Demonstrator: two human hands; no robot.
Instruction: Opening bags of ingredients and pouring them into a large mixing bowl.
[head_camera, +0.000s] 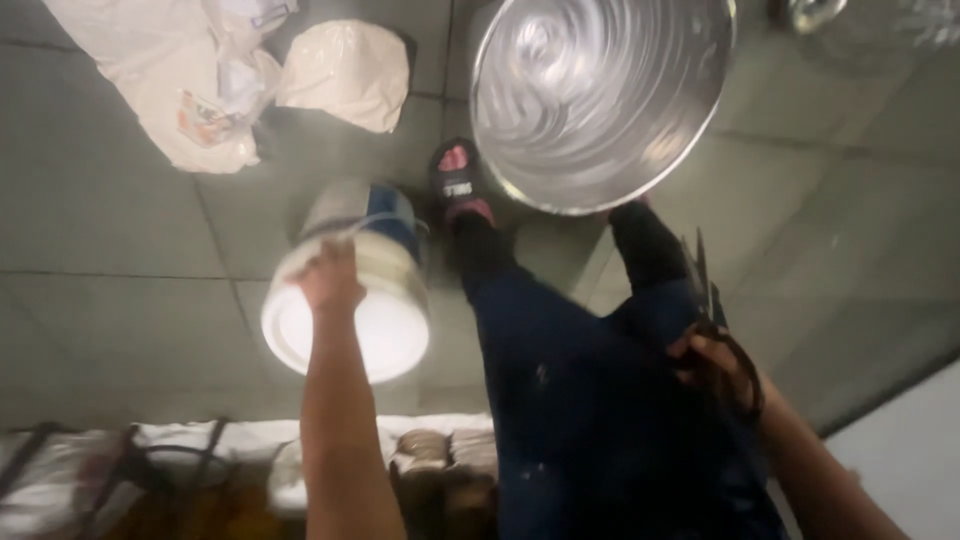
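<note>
Head view, looking straight down, heavy motion blur. Left to right:

Crumpled white plastic bags lie on the floor at top left, clear of the feet.

Left hand sits on the near rim of a white round plastic bucket with a blue band; a thin wire handle arcs by the fingers. Grip looks closed on the rim or handle, but blur hides which. The bucket leans on the floor just left of the person's leg, open mouth toward the camera, probably tipped by that hold.

Dark blue trousers, black socks and a pink-and-black sandal stand at centre.

Large shiny steel mixing bowl rests on the floor at top, touching or overlapping the toes, likely parked within reach.

Right hand hangs at the thigh, fingers curled among dark strap-like bits; cannot tell what it holds, if anything.

Grey tiled floor with dark grout lines. Cluttered white sacks run along the bottom edge; a pale wall sits in the bottom right corner.
</note>
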